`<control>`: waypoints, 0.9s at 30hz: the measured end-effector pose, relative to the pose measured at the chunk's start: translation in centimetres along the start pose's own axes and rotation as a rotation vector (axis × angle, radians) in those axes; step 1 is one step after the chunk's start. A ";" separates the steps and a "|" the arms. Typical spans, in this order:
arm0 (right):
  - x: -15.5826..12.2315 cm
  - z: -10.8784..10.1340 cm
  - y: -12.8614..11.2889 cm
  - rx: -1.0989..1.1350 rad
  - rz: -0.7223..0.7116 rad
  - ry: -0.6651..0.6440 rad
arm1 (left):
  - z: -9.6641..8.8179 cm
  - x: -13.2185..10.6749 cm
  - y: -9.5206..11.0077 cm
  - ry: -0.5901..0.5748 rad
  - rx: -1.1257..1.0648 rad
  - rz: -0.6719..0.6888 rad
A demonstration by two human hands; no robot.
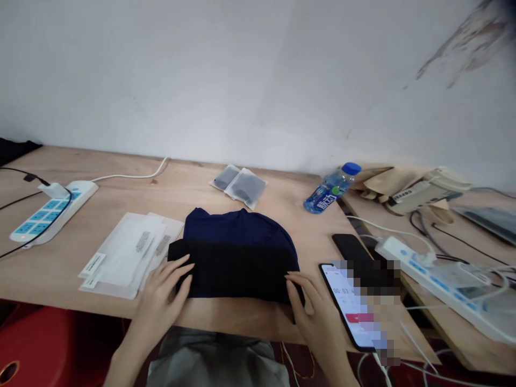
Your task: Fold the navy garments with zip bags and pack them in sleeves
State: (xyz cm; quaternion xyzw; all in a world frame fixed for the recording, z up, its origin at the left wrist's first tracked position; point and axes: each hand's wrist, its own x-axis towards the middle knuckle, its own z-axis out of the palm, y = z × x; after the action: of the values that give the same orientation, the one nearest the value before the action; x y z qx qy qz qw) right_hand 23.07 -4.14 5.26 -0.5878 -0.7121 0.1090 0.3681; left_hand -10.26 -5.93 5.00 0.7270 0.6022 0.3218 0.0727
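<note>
A dark blue cloth piece (242, 226) with a rounded far edge lies flat on the wooden table in front of me. A wide black band (237, 271) covers its near half. My left hand (167, 287) rests at the left end of the band, fingers spread and tips on the fabric. At the opposite end, my right hand (314, 306) has its thumb and forefinger together on the cloth's right edge. The right hand's other fingers are partly hidden.
Left of the cloth lie clear plastic bags (124, 250); two small packets (245, 188) sit behind it. A water bottle (332, 188), a phone with a timer (346, 306), a black phone (350, 250) and power strips (52, 212) with cables flank the work area.
</note>
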 end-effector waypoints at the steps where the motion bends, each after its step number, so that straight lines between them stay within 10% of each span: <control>1: 1.0 0.6 -0.6 -0.005 -0.027 -0.016 | 0.8 0.9 1.0 -0.014 0.010 0.033; 11: 7.0 4.5 1.8 -0.368 -0.232 -0.204 | 9.4 2.4 5.6 -0.219 0.149 0.215; 17: 8.4 1.4 3.2 -0.284 -0.134 -0.347 | 8.7 2.7 6.0 -0.203 0.082 0.202; 22: 8.4 -0.4 -1.9 -0.206 -0.086 -0.488 | 6.9 2.5 8.1 -0.180 -0.138 0.136; 27: 9.9 2.3 -6.6 0.222 0.022 -0.559 | 5.8 2.2 8.8 -0.152 -0.486 -0.062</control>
State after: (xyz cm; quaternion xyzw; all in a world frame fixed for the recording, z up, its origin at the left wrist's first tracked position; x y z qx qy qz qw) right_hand 16.20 3.66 11.42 -0.4987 -0.7632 0.3478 0.2187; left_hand 0.40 -4.60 5.63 0.6915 0.5220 0.3992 0.3000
